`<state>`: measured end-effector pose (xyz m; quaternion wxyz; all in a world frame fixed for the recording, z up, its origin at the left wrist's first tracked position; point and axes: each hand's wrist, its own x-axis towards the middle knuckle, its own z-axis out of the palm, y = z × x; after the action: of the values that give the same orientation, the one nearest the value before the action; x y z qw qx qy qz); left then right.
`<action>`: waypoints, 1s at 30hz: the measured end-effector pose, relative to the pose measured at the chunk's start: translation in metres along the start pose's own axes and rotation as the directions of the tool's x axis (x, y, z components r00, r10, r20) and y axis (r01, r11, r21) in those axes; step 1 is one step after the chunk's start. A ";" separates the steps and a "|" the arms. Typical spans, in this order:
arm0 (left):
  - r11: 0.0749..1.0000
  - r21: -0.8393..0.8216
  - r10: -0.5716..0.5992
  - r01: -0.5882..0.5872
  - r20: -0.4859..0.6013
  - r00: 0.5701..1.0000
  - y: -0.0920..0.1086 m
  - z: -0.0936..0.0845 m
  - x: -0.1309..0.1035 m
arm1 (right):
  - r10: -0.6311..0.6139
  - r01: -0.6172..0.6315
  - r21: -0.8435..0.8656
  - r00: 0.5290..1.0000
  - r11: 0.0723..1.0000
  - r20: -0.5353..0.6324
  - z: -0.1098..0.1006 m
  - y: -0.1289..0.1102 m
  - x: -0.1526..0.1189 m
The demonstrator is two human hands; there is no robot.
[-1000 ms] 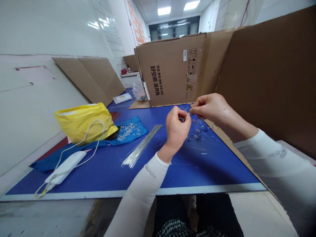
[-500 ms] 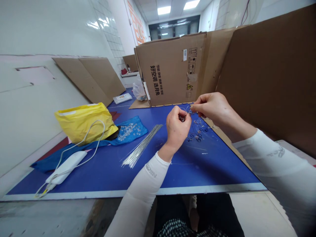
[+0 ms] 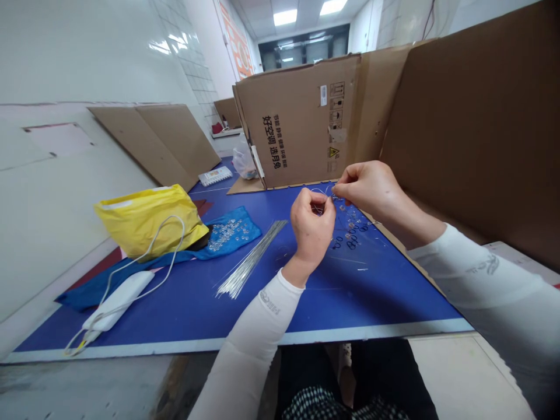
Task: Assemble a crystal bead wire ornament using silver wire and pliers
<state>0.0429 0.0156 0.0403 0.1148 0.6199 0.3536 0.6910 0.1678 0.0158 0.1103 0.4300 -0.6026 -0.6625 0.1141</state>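
Note:
Above the right half of the table, my left hand (image 3: 311,224) is closed in a pinch on a thin wire (image 3: 321,189) that loops between the two hands. My right hand (image 3: 367,184) pinches close beside it, fingertips pressed together on the wire's other part; the exact grip is too small to make out. Below and behind the hands lie several dark wire loops (image 3: 352,240) with clear beads. Left of my left hand is a fanned bundle of straight silvery wires (image 3: 251,262). Clear beads (image 3: 227,232) are spread on a blue cloth (image 3: 251,228) farther left.
A yellow bag (image 3: 153,219) and a white power strip (image 3: 116,300) with a looped cord lie at left on the blue table (image 3: 196,315). Cardboard panels (image 3: 301,134) stand along the back and right. A clear plastic bag (image 3: 244,158) and a white tray (image 3: 215,175) are behind.
Both hands stay close together in the same pinching pose, with only small finger movement. The whole view has shifted slightly.

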 end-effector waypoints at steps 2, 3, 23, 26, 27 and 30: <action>0.999 0.030 0.028 -0.027 -0.002 1.000 0.001 0.001 -0.001 | -0.024 0.024 -0.009 1.000 1.000 -0.021 0.001 0.001 -0.002; 0.998 0.042 0.039 -0.039 -0.002 0.999 0.001 0.001 -0.001 | -0.032 0.032 -0.004 0.999 0.999 -0.029 0.001 0.001 -0.002; 0.986 0.142 0.082 -0.092 0.073 0.994 -0.003 0.003 -0.004 | 0.033 -0.029 0.043 0.995 0.999 -0.090 0.013 0.002 -0.004; 0.989 0.128 0.066 -0.075 0.078 0.995 -0.005 0.004 -0.003 | 0.057 -0.049 0.084 0.994 0.995 -0.091 0.012 0.002 -0.005; 0.991 0.118 0.060 -0.068 0.077 0.995 -0.005 0.005 -0.003 | 0.070 -0.062 0.092 0.994 0.994 -0.084 0.011 0.002 -0.004; 0.996 0.083 0.030 -0.036 0.075 0.997 -0.006 0.004 0.000 | 0.090 -0.082 0.130 0.994 0.988 -0.054 0.010 0.007 0.001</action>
<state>0.0451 0.0214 0.0361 0.0901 0.6552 0.3675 0.6539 0.1657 0.0215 0.1002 0.4819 -0.6052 -0.6140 0.1565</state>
